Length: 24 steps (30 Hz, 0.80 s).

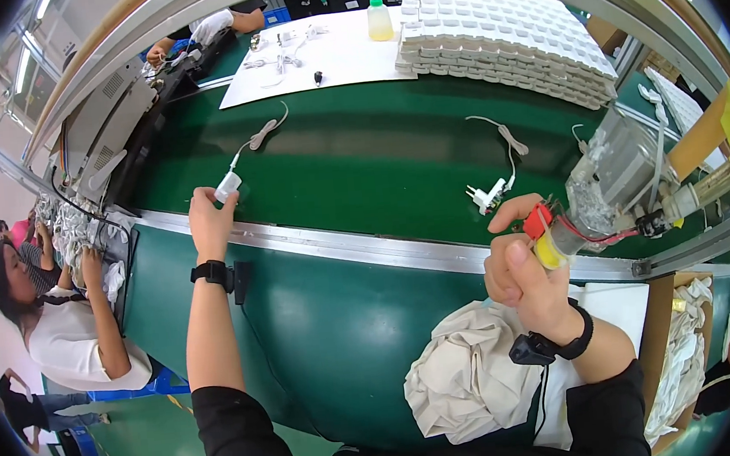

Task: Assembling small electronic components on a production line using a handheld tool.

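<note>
My left hand (211, 220) is at the metal rail, its thumb and fingertips closed around a white plug adapter (228, 186). The adapter's thin white cord (261, 136) trails away over the green belt, coiled in its middle. On the right, my right hand (532, 276) is wrapped around a tool-like piece with a red part (538, 221) on top and a yellow band (549, 253). Thin wires run from it towards the machine at the right. Just beyond that hand lies another white plug adapter (488, 196) with metal prongs, its coiled cord (512, 139) stretching away.
A crumpled cream cloth (473, 373) lies before me. Farther off are stacked white trays (500, 34), a green-tipped bottle (379, 20) and a white board (325, 66). A carton (679, 348) of white material stands right. At left, a co-worker (79, 331) handles white cords.
</note>
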### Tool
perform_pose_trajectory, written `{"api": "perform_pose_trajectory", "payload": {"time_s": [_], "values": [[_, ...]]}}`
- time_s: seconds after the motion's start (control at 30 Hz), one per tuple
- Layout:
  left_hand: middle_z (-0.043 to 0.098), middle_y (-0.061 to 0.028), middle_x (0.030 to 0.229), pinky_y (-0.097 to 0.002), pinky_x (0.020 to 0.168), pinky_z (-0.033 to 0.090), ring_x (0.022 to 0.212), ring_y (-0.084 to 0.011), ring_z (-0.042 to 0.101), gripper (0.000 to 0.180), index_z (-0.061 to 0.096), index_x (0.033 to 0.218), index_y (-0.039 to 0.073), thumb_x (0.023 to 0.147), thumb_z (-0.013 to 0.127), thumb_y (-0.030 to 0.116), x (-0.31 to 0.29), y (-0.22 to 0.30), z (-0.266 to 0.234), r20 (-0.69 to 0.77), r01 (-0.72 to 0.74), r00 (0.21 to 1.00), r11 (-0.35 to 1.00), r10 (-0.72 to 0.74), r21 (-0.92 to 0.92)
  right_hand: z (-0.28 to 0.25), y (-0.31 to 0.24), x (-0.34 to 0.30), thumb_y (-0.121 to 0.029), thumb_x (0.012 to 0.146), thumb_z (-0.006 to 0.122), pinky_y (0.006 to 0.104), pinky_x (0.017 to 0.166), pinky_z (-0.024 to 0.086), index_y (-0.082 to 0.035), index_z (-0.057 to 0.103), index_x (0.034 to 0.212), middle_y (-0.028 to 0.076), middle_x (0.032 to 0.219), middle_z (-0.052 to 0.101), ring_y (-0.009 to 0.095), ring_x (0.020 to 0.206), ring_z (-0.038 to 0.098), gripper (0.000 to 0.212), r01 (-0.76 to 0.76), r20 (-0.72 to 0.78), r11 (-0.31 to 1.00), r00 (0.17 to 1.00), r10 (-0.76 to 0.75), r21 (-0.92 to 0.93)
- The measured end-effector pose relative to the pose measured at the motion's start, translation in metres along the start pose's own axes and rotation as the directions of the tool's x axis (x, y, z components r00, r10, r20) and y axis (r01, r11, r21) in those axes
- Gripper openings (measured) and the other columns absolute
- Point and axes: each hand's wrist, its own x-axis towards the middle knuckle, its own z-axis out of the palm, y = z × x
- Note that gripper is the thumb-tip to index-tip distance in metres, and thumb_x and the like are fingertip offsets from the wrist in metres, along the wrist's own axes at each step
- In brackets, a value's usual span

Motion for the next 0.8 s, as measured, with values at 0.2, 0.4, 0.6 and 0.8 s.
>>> {"api": "perform_pose_trajectory", "payload": {"time_s": [0.2, 0.4, 0.6, 0.8], "values": [[0.057, -0.0135, 0.090, -0.0394, 0.074, 0.045, 0.084, -0.0326, 0.055, 0.039, 0.048, 0.099, 0.004, 0.071, 0.075, 0.011, -0.021, 0.039, -0.001, -0.054, -0.361, 0.931, 0.932, 0.360, -0.009, -0.006, -0.004, 0.000, -0.029, 0.092, 0.050, 0.0216, 0.038, 0.023, -0.004, 0.036, 0.107, -0.002, 0.051, 0.033, 0.005, 0.039, 0.029, 0.033, -0.005, -0.032, 1.000, 0.999, 0.006, 0.029], [0.058, -0.0131, 0.086, -0.0371, 0.072, 0.046, 0.077, -0.0298, 0.056, 0.033, 0.048, 0.099, 0.002, 0.080, 0.069, 0.019, -0.026, 0.073, 0.006, -0.034, -0.358, 0.932, 0.898, 0.362, -0.256, -0.015, -0.008, 0.001, -0.028, 0.092, 0.051, 0.0216, 0.038, 0.024, -0.004, 0.036, 0.106, -0.002, 0.051, 0.033, 0.005, 0.040, 0.029, 0.032, -0.007, -0.044, 1.000, 0.999, 0.008, 0.011], [0.059, -0.0052, 0.085, -0.0290, 0.065, 0.048, 0.076, -0.0152, 0.058, 0.029, 0.054, 0.095, -0.001, 0.090, 0.055, 0.028, 0.023, 0.069, 0.009, 0.481, 0.427, 0.851, 0.809, -0.210, -0.403, -0.018, -0.008, 0.000, -0.027, 0.092, 0.050, 0.0215, 0.038, 0.024, -0.003, 0.036, 0.106, -0.002, 0.052, 0.034, 0.005, 0.040, 0.029, 0.031, -0.009, -0.014, 0.999, 1.000, 0.009, 0.042], [0.059, -0.0015, 0.089, -0.0231, 0.064, 0.049, 0.078, -0.0087, 0.057, 0.024, 0.058, 0.098, -0.001, 0.089, 0.054, 0.021, 0.028, 0.087, 0.007, 0.819, 0.566, 0.561, 0.778, -0.121, -0.273, -0.014, -0.009, 0.000, -0.025, 0.093, 0.049, 0.0214, 0.038, 0.024, -0.003, 0.036, 0.105, -0.002, 0.052, 0.034, 0.005, 0.040, 0.028, 0.029, -0.014, -0.014, 1.000, 1.000, 0.014, 0.024]]}}
